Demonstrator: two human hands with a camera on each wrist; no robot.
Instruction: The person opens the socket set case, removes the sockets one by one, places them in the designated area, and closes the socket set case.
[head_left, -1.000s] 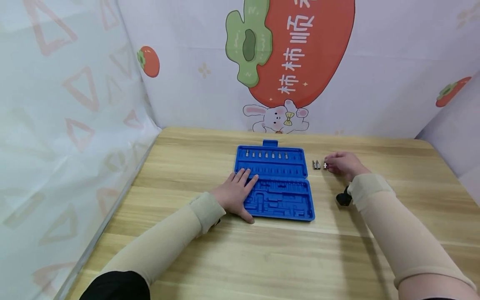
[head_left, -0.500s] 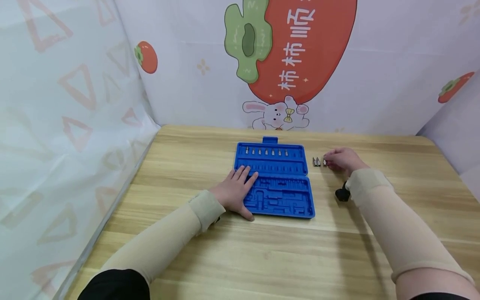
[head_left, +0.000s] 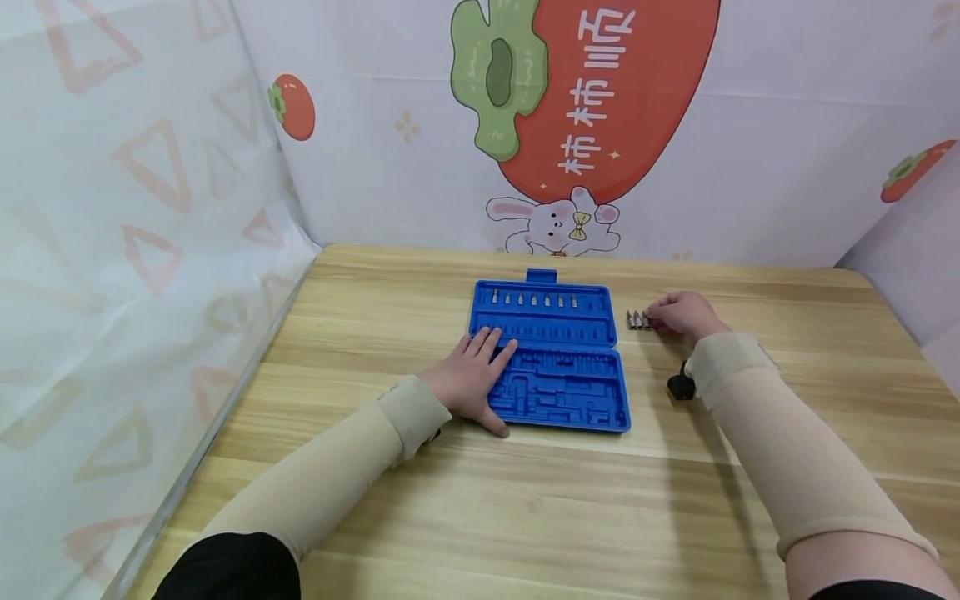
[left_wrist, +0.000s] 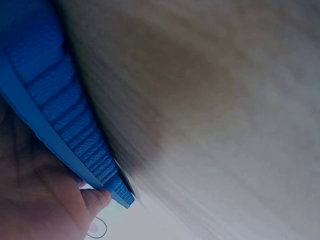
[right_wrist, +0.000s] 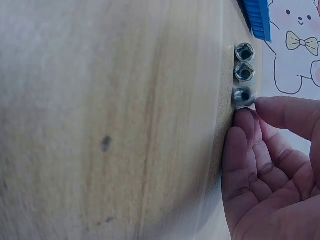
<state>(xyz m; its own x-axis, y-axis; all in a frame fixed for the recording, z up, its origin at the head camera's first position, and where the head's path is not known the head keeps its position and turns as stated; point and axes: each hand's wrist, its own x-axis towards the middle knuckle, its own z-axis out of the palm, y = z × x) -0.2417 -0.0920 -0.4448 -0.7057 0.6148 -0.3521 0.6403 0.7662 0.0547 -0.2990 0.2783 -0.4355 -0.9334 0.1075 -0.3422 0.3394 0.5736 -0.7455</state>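
Note:
A blue plastic tool case (head_left: 558, 387) lies opened out on the table. My left hand (head_left: 467, 382) rests with spread fingers over its left edge, and in the left wrist view a finger touches the rim of the case (left_wrist: 75, 155). Right of the lid, three short metal socket bits (head_left: 636, 320) stand side by side, their drive holes facing the right wrist camera. My right hand (head_left: 686, 315) pinches the rightmost socket bit (right_wrist: 244, 96) between thumb and fingertips, close against its neighbour (right_wrist: 245, 72).
A row of several small metal socket bits (head_left: 534, 300) sits in the upper slots of the case. The wooden table (head_left: 525, 508) meets a printed cloth backdrop (head_left: 375, 167) behind and a white cloth (head_left: 150, 292) at the left.
My right hand has moved slightly left, bringing its socket bit up against the other two, closing the gap between them. My left hand stays on the case. The head view has tilted slightly.

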